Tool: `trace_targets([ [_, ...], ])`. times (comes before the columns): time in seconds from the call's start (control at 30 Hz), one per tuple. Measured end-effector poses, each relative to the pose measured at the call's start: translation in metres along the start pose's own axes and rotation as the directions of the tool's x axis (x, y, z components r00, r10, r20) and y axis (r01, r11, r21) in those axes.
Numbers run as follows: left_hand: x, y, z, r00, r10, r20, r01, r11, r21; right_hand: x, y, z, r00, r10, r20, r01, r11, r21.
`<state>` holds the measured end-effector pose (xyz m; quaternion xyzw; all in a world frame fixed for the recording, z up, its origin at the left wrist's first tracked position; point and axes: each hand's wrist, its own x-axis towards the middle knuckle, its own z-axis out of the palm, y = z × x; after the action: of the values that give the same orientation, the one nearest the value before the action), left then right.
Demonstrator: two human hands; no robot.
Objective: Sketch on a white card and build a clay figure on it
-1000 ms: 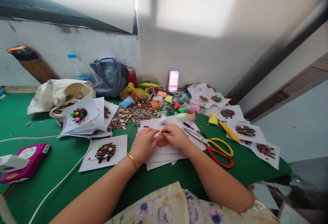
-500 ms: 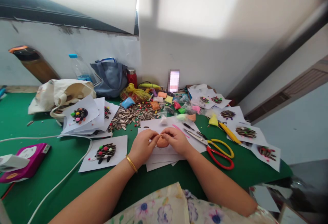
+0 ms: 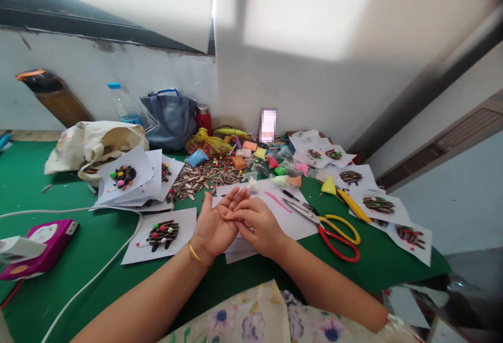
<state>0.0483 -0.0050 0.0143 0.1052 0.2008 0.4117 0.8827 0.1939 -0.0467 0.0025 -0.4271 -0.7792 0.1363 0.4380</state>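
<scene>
My left hand (image 3: 218, 225) is palm up with its fingers spread, above the white paper sheets (image 3: 302, 222) on the green table. The fingers of my right hand (image 3: 257, 226) are pinched together and touch the left palm near the finger bases. Whatever sits between those fingertips is too small to make out. To the right lie scissors (image 3: 338, 230) with one yellow and one red handle, beside a black pen (image 3: 290, 195) and a pink strip (image 3: 278, 201). Left of my hands, a seed figure with coloured balls (image 3: 163, 234) rests on its own paper.
Sunflower seeds (image 3: 192, 178) and coloured clay packets (image 3: 238, 162) cover the back middle. Papers with seed figures (image 3: 378, 204) lie at right and left. A white cable (image 3: 104, 269) crosses the left side near a magenta box (image 3: 41, 246). Bags and bottles stand behind.
My left hand has turned palm up and opened. My right hand has shifted onto the left palm. The round orange-brown lump between my hands is no longer visible.
</scene>
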Motion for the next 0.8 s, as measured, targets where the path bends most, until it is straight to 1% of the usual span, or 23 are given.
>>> trace_targets([
  [0.07,0.0,0.002,-0.002,0.999,0.04,-0.001,-0.04,0.999,-0.016,0.0,-0.003,-0.003,1.0,-0.003,0.002,0.003,0.996,-0.092],
  [0.13,0.0,0.002,-0.003,0.998,0.059,0.02,-0.059,0.998,0.009,0.001,-0.007,-0.003,0.999,-0.03,0.032,0.036,0.982,-0.183],
  [0.2,-0.002,0.003,-0.002,0.998,0.058,0.038,-0.06,0.998,0.034,0.001,-0.011,0.0,0.99,-0.079,0.12,0.109,0.957,-0.268],
  [0.27,-0.003,0.004,-0.003,0.997,0.062,0.045,-0.063,0.998,0.03,-0.001,-0.016,0.008,0.974,-0.099,0.205,0.164,0.929,-0.331],
  [0.33,-0.003,0.007,-0.004,0.995,0.089,0.048,-0.09,0.996,0.013,-0.004,-0.021,0.016,0.963,-0.097,0.253,0.187,0.914,-0.36],
  [0.43,-0.003,0.013,-0.006,0.989,0.135,0.067,-0.135,0.991,0.002,-0.008,-0.023,0.021,0.923,-0.177,0.341,0.291,0.901,-0.32],
  [0.47,-0.003,0.013,-0.007,0.988,0.133,0.076,-0.133,0.991,0.001,-0.008,-0.022,0.021,0.915,-0.197,0.351,0.312,0.898,-0.311],
  [0.5,-0.004,0.013,-0.006,0.989,0.122,0.085,-0.123,0.992,-0.002,-0.008,-0.021,0.02,0.918,-0.196,0.344,0.31,0.897,-0.317],
  [0.57,-0.004,0.012,-0.005,0.991,0.09,0.103,-0.089,0.996,-0.013,-0.006,-0.016,0.016,0.947,-0.139,0.29,0.244,0.897,-0.369],
  [0.63,-0.005,0.011,-0.004,0.991,0.071,0.11,-0.069,0.997,-0.021,-0.004,-0.014,0.014,0.96,-0.092,0.266,0.199,0.891,-0.409],
  [0.73,-0.006,0.01,-0.004,0.993,0.075,0.089,-0.074,0.997,-0.014,-0.003,-0.013,0.014,0.93,-0.159,0.333,0.284,0.884,-0.371],
  [0.8,-0.006,0.011,-0.004,0.993,0.069,0.093,-0.067,0.998,-0.015,-0.003,-0.013,0.015,0.93,-0.162,0.33,0.287,0.881,-0.376],
])
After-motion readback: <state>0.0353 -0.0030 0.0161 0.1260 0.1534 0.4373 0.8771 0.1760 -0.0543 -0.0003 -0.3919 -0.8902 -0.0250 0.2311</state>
